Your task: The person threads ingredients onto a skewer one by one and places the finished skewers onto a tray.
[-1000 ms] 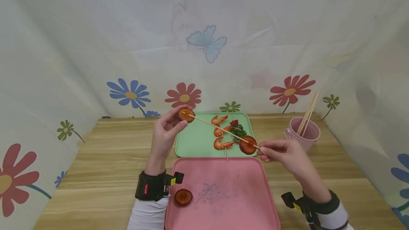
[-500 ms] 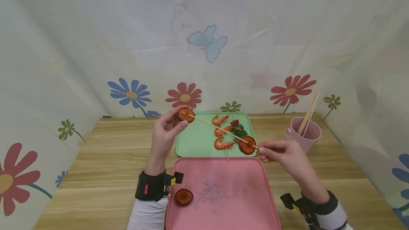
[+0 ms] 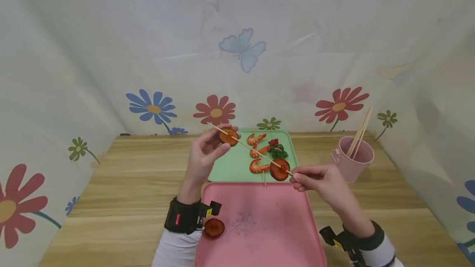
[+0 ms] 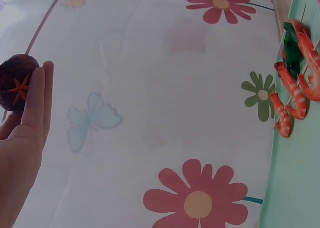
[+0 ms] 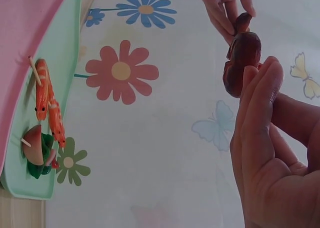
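Note:
My left hand (image 3: 205,153) holds a brown shiitake mushroom (image 3: 233,140) by its edge between thumb and fingers. A thin wooden skewer (image 3: 256,152) runs through it, and its tip sticks out beyond on the upper left. Lower on the skewer sits a second mushroom (image 3: 280,175), close to my right hand (image 3: 319,180), which pinches the stick's lower end. The left wrist view shows a star-shaped cut on the held mushroom's cap (image 4: 19,90). A third mushroom (image 3: 214,228) lies on the pink tray (image 3: 271,238), at its left side.
Behind the pink tray, a green tray (image 3: 226,168) bears a skewer of shrimp (image 3: 258,166) and one with green and red pieces (image 3: 278,151). A pink bucket (image 3: 350,166) with several spare skewers (image 3: 359,133) stands at the right. A flowered curtain (image 3: 167,73) closes off the back.
The skewer's tip now pokes out past the left mushroom, where before it ended at its face. My hands have come closer together, the left moving right and the right moving slightly left.

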Available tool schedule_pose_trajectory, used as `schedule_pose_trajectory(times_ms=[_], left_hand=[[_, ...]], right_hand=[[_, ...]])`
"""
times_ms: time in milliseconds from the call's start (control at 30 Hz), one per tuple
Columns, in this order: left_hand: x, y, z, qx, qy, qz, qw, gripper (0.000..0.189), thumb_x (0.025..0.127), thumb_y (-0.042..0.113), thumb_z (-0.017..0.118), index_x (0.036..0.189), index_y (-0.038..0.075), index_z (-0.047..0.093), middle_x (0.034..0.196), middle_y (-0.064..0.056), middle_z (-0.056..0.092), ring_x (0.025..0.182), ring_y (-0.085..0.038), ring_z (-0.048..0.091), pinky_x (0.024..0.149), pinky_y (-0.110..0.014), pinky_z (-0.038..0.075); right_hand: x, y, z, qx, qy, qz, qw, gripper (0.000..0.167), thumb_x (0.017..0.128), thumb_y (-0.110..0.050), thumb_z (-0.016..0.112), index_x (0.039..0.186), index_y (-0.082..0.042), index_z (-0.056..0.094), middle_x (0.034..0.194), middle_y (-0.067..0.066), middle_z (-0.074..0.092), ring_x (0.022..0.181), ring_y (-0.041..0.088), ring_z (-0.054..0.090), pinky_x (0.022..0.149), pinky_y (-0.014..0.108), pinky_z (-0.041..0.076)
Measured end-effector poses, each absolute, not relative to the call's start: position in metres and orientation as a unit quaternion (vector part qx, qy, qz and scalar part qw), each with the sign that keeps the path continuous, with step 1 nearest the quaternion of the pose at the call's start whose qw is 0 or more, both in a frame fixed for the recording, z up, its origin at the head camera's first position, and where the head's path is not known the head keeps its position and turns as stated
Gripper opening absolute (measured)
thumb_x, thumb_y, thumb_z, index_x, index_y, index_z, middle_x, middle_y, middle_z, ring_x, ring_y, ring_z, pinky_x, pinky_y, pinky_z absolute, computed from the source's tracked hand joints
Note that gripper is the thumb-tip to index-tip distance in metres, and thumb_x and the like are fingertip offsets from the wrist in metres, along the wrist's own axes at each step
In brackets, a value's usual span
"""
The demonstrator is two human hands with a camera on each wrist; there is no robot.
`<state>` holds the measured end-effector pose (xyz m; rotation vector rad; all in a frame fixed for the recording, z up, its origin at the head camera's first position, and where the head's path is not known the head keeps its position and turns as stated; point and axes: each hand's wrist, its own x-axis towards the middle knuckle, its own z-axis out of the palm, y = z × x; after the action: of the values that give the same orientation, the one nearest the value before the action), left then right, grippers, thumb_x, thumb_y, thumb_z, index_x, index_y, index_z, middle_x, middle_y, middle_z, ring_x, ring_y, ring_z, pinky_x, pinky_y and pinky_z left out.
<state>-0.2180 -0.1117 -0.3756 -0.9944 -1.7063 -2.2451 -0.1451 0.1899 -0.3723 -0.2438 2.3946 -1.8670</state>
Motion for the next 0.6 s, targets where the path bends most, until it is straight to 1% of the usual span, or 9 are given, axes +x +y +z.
schedule_pose_trajectory(times_ms=[67, 133, 333, 500, 600], left_hand=[[-0.218, -0.108, -0.375, -0.331, -0.567, -0.749, 0.083, 0.048, 0.088, 0.017, 0.067, 0.127, -0.007, 0.053, 0.122, -0.015, 0.063, 0.109, -0.025, 0.061, 0.090, -0.029, 0.052], [-0.218, -0.106, -0.375, -0.332, -0.569, -0.748, 0.086, 0.048, 0.088, 0.018, 0.068, 0.127, -0.007, 0.053, 0.121, -0.015, 0.064, 0.109, -0.025, 0.062, 0.090, -0.029, 0.052], [-0.218, -0.107, -0.376, -0.321, -0.578, -0.747, 0.068, 0.045, 0.089, 0.012, 0.066, 0.128, -0.006, 0.053, 0.122, -0.016, 0.063, 0.110, -0.024, 0.061, 0.091, -0.029, 0.051], [-0.217, -0.113, -0.376, -0.306, -0.600, -0.737, 0.047, 0.043, 0.089, 0.010, 0.066, 0.127, -0.007, 0.053, 0.120, -0.013, 0.064, 0.106, -0.020, 0.063, 0.089, -0.027, 0.052], [-0.216, -0.116, -0.375, -0.305, -0.604, -0.736, 0.034, 0.044, 0.089, 0.009, 0.065, 0.128, -0.007, 0.052, 0.120, -0.012, 0.064, 0.108, -0.020, 0.062, 0.090, -0.028, 0.051]], right_hand=[[-0.146, 0.191, -0.371, -0.077, 0.786, -0.612, 0.040, 0.033, 0.089, -0.007, 0.064, 0.109, 0.019, 0.060, 0.083, 0.003, 0.072, 0.069, 0.009, 0.070, 0.066, 0.029, 0.058], [-0.145, 0.192, -0.371, -0.072, 0.787, -0.612, 0.037, 0.032, 0.089, -0.006, 0.064, 0.109, 0.018, 0.060, 0.082, 0.002, 0.072, 0.069, 0.009, 0.070, 0.066, 0.029, 0.058], [-0.143, 0.192, -0.370, -0.059, 0.787, -0.613, 0.041, 0.034, 0.089, -0.008, 0.064, 0.111, 0.017, 0.060, 0.082, 0.002, 0.073, 0.071, 0.011, 0.070, 0.068, 0.031, 0.058], [-0.139, 0.189, -0.368, -0.045, 0.787, -0.615, 0.027, 0.035, 0.087, -0.009, 0.067, 0.110, 0.016, 0.061, 0.081, 0.003, 0.073, 0.070, 0.012, 0.070, 0.067, 0.031, 0.058], [-0.136, 0.188, -0.368, -0.044, 0.785, -0.618, 0.026, 0.034, 0.087, -0.008, 0.066, 0.111, 0.017, 0.060, 0.082, 0.003, 0.073, 0.070, 0.012, 0.070, 0.067, 0.031, 0.058]])
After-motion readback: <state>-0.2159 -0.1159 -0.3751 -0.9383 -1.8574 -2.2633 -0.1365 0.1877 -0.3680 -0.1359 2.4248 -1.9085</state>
